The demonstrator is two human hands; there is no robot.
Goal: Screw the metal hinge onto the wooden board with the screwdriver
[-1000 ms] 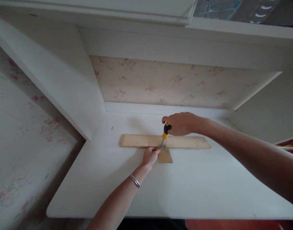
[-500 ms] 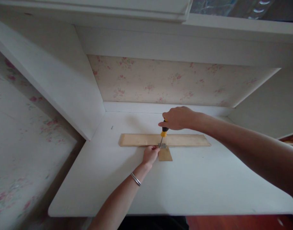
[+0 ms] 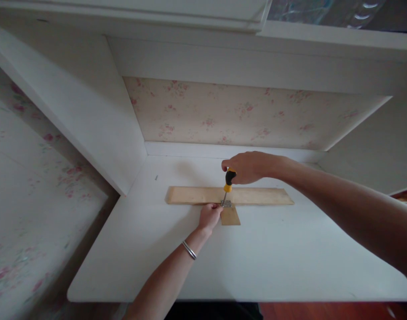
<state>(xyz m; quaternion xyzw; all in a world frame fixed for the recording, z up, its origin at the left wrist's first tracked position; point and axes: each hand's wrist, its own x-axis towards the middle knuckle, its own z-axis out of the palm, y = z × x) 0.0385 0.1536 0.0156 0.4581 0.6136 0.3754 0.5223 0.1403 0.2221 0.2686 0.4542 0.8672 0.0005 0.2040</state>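
Note:
My right hand (image 3: 248,167) is closed around the black and yellow handle of a screwdriver (image 3: 229,178). Its shaft slants down to the left side of a small metal hinge (image 3: 226,203). That hinge lies where a long wooden board (image 3: 193,194) meets a short wooden piece (image 3: 230,216), forming a T. Beside the screwdriver's tip, my left hand (image 3: 210,216) has its fingers pinched together at the board's near edge. What the fingertips grip is too small to make out.
All this lies on a white desktop (image 3: 263,258) with a rounded front left corner. A small screw (image 3: 156,177) rests behind the board's left end. White side panels (image 3: 70,102) and a cabinet (image 3: 190,13) overhead enclose the space.
The fingers of my right hand have shifted on the screwdriver handle, baring more of it. My left hand, the hinge and the boards keep their places.

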